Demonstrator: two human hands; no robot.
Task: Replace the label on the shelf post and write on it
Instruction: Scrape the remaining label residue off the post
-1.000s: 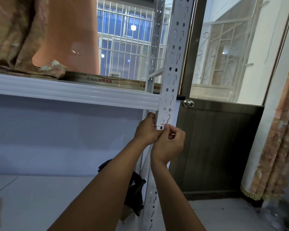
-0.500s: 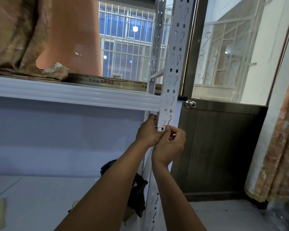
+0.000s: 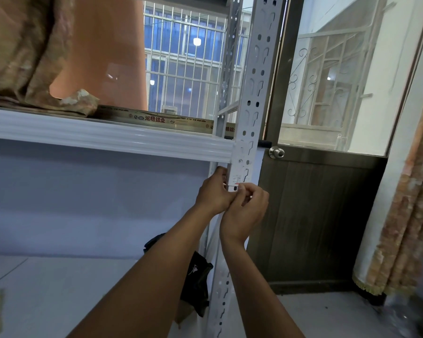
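At the centre of the frame, the right hand [image 3: 248, 211] has its fingers curled, with thumb and forefinger pinched on the lower edge of the label [image 3: 237, 183]. The label is a small white strip with a red mark on the front face of the shelf post [image 3: 254, 81], a little below the white shelf beam [image 3: 108, 135]. Just to the left, and touching the right hand, the left hand [image 3: 213, 191] grips the post's left edge at the label's height; its fingertips go out of sight behind the metal. Both forearms rise from the bottom of the frame. The post is pale grey, punched with round holes and keyhole slots, and runs from the top edge to the bottom. The beam meets it from the left. On the shelf in the upper left lies a heap of brownish patterned fabric [image 3: 22, 45], and beside it a flat cardboard strip [image 3: 156, 119] printed with red characters. Low in the centre, behind the forearms, something black [image 3: 198, 276] hangs next to the post; whether it is a bag or a cloth cannot be told. Right of the post stands a door [image 3: 315, 215] with a dark wooden lower panel and glass above, its round metal knob [image 3: 276, 152] just beside the post. Along the far right edge hangs a mottled curtain [image 3: 405, 215].
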